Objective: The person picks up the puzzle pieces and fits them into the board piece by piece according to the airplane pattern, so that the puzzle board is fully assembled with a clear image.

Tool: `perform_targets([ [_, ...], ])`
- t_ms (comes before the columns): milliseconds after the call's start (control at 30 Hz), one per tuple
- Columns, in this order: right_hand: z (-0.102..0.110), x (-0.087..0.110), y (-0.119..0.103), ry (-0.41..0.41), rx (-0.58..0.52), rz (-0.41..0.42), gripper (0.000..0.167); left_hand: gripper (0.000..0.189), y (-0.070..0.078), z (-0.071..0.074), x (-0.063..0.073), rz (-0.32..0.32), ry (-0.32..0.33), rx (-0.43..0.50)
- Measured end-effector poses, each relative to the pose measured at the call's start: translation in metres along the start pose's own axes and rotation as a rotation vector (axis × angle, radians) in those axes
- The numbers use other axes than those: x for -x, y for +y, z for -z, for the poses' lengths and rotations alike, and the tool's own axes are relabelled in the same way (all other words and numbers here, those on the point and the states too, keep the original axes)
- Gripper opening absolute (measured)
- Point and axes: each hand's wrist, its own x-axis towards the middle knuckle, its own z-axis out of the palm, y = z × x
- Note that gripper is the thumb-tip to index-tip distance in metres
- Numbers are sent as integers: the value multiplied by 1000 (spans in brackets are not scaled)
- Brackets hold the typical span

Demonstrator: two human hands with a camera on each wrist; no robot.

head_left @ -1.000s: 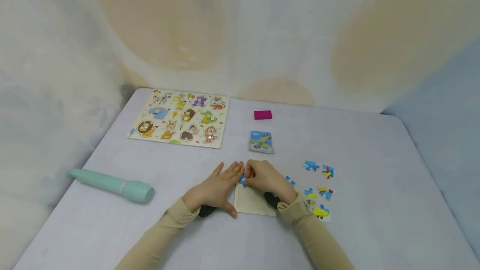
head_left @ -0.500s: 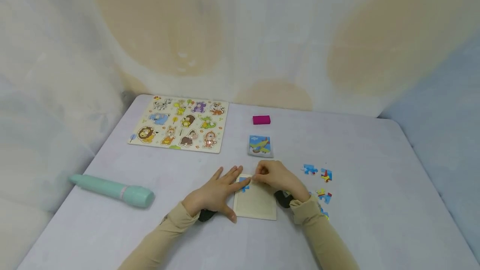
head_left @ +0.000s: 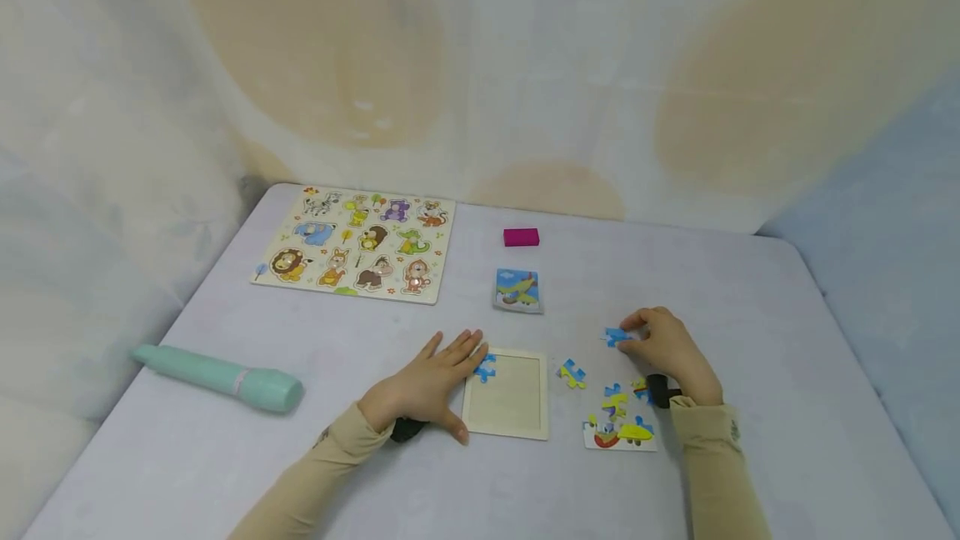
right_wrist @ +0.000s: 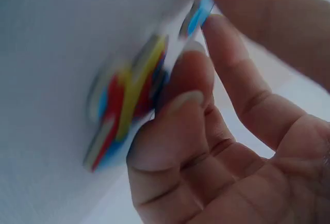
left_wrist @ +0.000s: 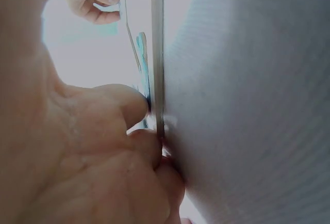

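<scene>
A blue jigsaw piece (head_left: 613,337) at the right hand's (head_left: 670,351) fingertips, the left hand (head_left: 427,386) on the puzzle tray (head_left: 510,398)

The right hand pinches the blue jigsaw piece between thumb and finger, on the far right side of the tray and well apart from it; whether the piece is clear of the tabletop (head_left: 750,340) cannot be told. The left hand lies with fingers spread and straight, its fingertips at the tray's left edge and its thumb by the near left corner.

Another piece, the blue corner piece (head_left: 486,368), sits in the tray's far left corner, just beside the left fingertips. Between the tray and the right hand lies a blue-and-yellow piece (head_left: 572,373). Nearer the person, by the right wrist, lie a yellow-and-blue piece (head_left: 615,402) and a cluster of airplane pieces (head_left: 618,433).

Beyond the tray lie an airplane picture (head_left: 517,290) and, farther off, a magenta block (head_left: 521,237). An animal puzzle board (head_left: 352,244) is at the far left, a mint-green wand-shaped object (head_left: 217,377) nearer on that side.
</scene>
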Motion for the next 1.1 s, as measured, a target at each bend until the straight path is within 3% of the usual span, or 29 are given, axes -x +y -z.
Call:
perform_targets([
  [100,-2,-2,-2,5,7,10,28,127,0,0,0,5,-1,-2],
  [533,-6,-1,-13,15,-49,37,21,127,0,0,0,7,12,-1],
  [700,-11,-1,-41,-113,-221,113,13,127,0,1,1,7,18,-4],
  [900,-44,-7,-86,-320,-379,179,13,127,0,1,1,-1,23,-3],
  [1000,-60,-9,-103,-335,-373,166,11,126,0,1,1,-7,23,6],
  [1100,-69,-10,-113,-297,-333,152,9,126,0,1,1,-6,24,3],
])
